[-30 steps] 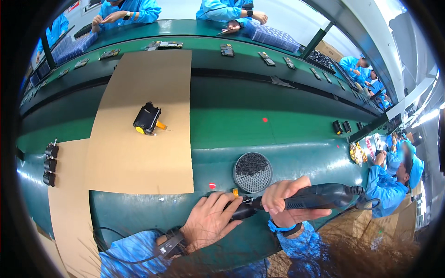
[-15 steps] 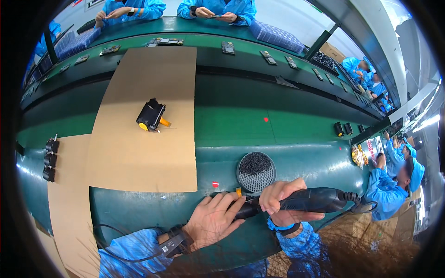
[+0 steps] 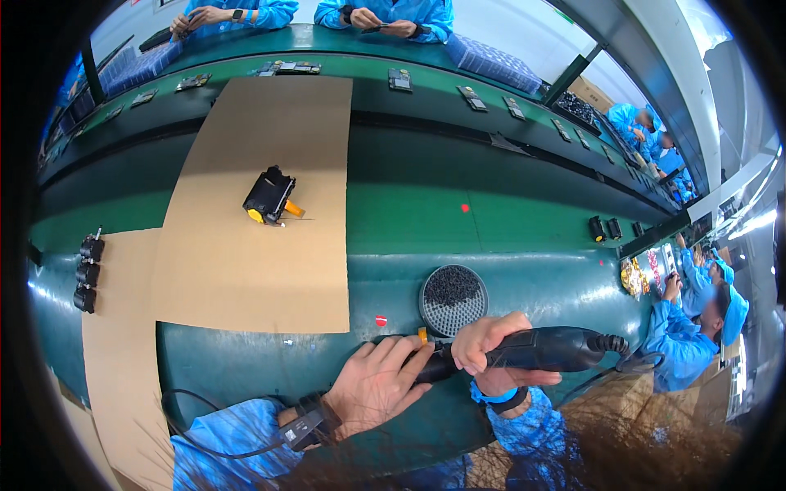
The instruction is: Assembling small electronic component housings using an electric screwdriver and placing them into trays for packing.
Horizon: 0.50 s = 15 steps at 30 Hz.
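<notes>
My right hand (image 3: 499,348) is wrapped round a black electric screwdriver (image 3: 544,350), which lies nearly level with its coiled cord trailing right. Its tip end points left, toward my left hand (image 3: 381,385). That hand is closed over a black part (image 3: 438,368), mostly hidden under the fingers. A small orange tab (image 3: 422,335) sticks up beside the fingertips. Just beyond my hands stands a round grey dish (image 3: 468,315) with small black screws (image 3: 450,286) heaped on its perforated base. A wrist strap with a cord is on my left wrist.
A brown cardboard sheet (image 3: 254,286) carries a black module with an orange ribbon (image 3: 270,196). Several black modules (image 3: 87,274) stand at the far left. Circuit boards (image 3: 399,79) line the green belt ahead. Co-workers in blue sit across and at the right.
My right hand and the screwdriver have shifted slightly left. My left hand stays closed on the black part. The whole view has moved a little.
</notes>
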Tool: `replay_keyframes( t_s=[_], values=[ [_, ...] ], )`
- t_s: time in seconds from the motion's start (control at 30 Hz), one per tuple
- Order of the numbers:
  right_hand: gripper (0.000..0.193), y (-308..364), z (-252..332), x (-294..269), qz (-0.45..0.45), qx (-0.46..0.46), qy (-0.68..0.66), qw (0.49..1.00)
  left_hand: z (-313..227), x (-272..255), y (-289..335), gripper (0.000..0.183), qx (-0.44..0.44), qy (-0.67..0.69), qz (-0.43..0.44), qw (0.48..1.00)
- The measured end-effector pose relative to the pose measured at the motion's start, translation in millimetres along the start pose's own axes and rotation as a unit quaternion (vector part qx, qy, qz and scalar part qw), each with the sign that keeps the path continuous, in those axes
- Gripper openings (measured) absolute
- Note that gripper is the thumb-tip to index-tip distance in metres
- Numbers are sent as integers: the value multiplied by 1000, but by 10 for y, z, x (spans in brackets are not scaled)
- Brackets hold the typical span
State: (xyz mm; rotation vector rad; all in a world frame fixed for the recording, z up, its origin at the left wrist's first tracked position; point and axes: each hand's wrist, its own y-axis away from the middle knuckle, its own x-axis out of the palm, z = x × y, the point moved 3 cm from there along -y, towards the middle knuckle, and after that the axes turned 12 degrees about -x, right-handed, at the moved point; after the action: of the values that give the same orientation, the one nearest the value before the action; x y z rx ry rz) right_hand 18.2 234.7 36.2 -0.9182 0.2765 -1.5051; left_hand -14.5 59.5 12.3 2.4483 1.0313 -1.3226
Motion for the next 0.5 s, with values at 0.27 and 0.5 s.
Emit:
replay_keyframes(
  t_s=[0.27, 0.5],
  values=[
    [91, 29, -34, -41, -25, 10, -53, 998, -12, 0, -5, 55, 5, -3, -7, 1000],
    [87, -110, 38, -60, -92, -16, -21, 995, -11, -30, 6, 55, -13, -12, 6, 1000]
  ],
)
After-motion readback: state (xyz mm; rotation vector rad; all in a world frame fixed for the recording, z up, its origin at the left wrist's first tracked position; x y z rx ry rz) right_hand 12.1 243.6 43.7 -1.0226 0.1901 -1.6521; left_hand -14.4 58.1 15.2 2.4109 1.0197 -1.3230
